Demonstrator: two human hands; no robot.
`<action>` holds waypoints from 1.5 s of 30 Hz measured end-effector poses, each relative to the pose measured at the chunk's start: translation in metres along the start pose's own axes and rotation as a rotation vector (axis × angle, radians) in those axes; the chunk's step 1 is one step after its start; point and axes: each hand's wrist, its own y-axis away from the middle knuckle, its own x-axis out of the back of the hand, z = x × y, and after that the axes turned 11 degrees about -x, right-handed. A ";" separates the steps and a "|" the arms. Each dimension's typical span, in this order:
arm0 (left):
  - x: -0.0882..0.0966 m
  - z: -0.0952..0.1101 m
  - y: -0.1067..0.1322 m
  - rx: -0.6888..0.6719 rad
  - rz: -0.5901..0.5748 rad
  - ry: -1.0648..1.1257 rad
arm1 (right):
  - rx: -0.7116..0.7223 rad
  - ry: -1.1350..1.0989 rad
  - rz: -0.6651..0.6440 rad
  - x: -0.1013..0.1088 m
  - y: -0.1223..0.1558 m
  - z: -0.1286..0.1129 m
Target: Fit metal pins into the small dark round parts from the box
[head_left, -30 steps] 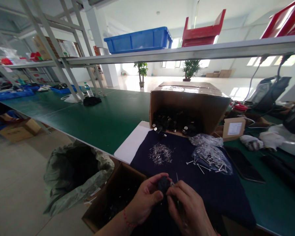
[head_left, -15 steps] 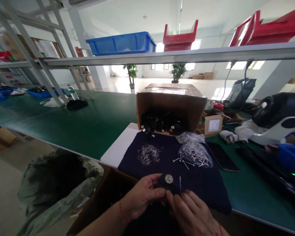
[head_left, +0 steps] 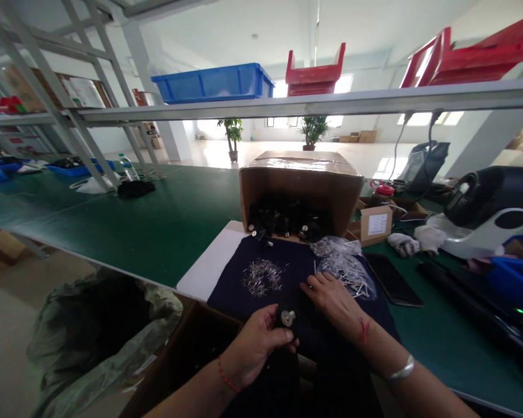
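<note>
Black knob (head_left: 287,317), metal hub facing up, sits in the left hand (head_left: 255,345): fingers curled round it, thumb across the top, held over the near edge of the dark cloth (head_left: 296,264) at the tabletop's (head_left: 165,220) near edge. Right hand (head_left: 333,297) is just beyond the knob and to its right, not touching it. It lies palm down on the cloth with fingers stretched out, nothing visibly gripped, fingertips at the plastic bag of nails (head_left: 346,268). Loose pile of pins (head_left: 262,276) lies left of that hand. Cardboard box (head_left: 300,180) lies on its side at the cloth's far edge.
</note>
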 end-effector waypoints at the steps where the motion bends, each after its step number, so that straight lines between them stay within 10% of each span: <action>1: 0.001 0.001 -0.001 -0.014 0.008 0.009 | 0.009 -0.005 -0.007 -0.001 -0.004 -0.001; 6: 0.010 -0.001 -0.004 -0.050 0.030 0.139 | -0.150 -0.085 0.062 0.008 -0.002 -0.011; 12: 0.013 -0.007 -0.006 -0.078 0.037 0.352 | -0.594 -0.914 0.194 0.024 0.026 -0.049; 18: 0.009 -0.008 -0.004 -0.092 0.003 0.388 | -0.728 -1.086 0.219 0.031 0.035 -0.075; 28: 0.008 -0.009 -0.007 -0.080 -0.008 0.382 | -0.764 -1.114 0.189 0.027 0.042 -0.076; 45: 0.020 0.013 -0.024 0.048 -0.179 0.228 | -0.388 -0.985 -0.062 0.036 0.033 -0.046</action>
